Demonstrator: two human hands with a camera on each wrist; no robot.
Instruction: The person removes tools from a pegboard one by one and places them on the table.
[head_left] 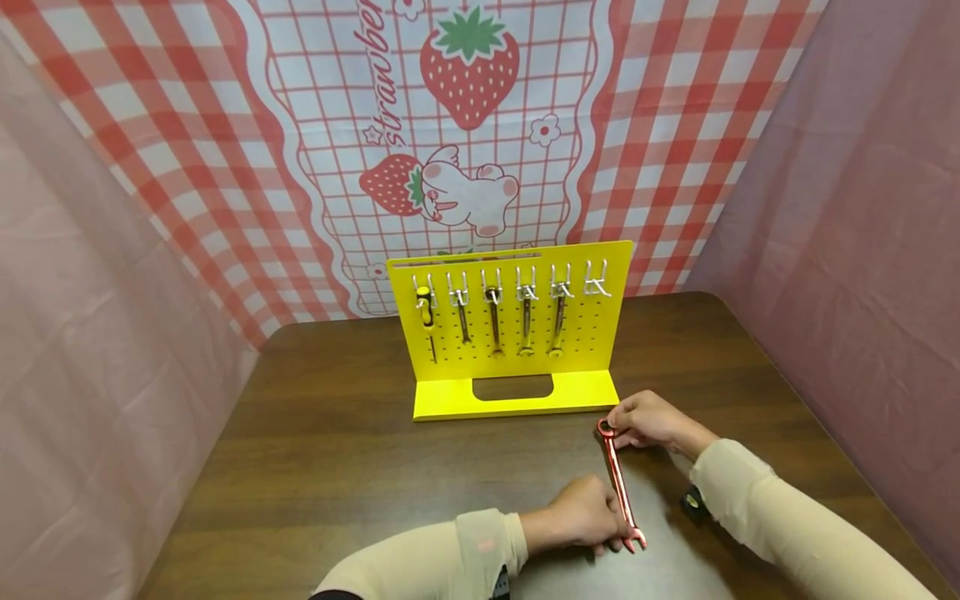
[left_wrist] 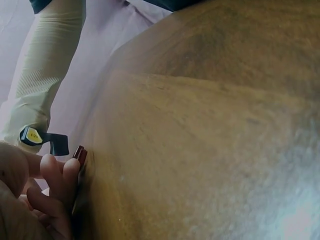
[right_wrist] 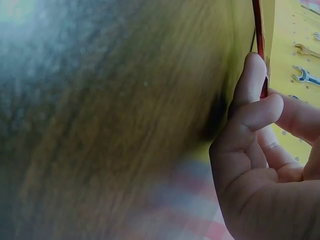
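A shiny reddish combination wrench (head_left: pixel 618 475) lies lengthwise in front of me, just above or on the table; which of the two is hard to tell. My right hand (head_left: pixel 648 419) pinches its ring end between thumb and fingers, close to the front right corner of the yellow pegboard stand (head_left: pixel 517 407). Near the open-jawed end, my left hand (head_left: pixel 588 512) grips the shank. The left wrist view shows only a small dark red bit of the wrench (left_wrist: pixel 80 154) beyond curled fingers. In the right wrist view, its thin red edge (right_wrist: pixel 259 30) runs up from the fingertips.
On the pegboard hang a yellow-black screwdriver (head_left: pixel 426 308) and several wrenches (head_left: pixel 527 321) from double hooks; another hook (head_left: pixel 597 286) sits at the far right. Brown wooden table (head_left: pixel 315 467) surrounds the stand. A strawberry-print cloth (head_left: pixel 468 75) hangs behind, pink curtains (head_left: pixel 847 208) at the sides.
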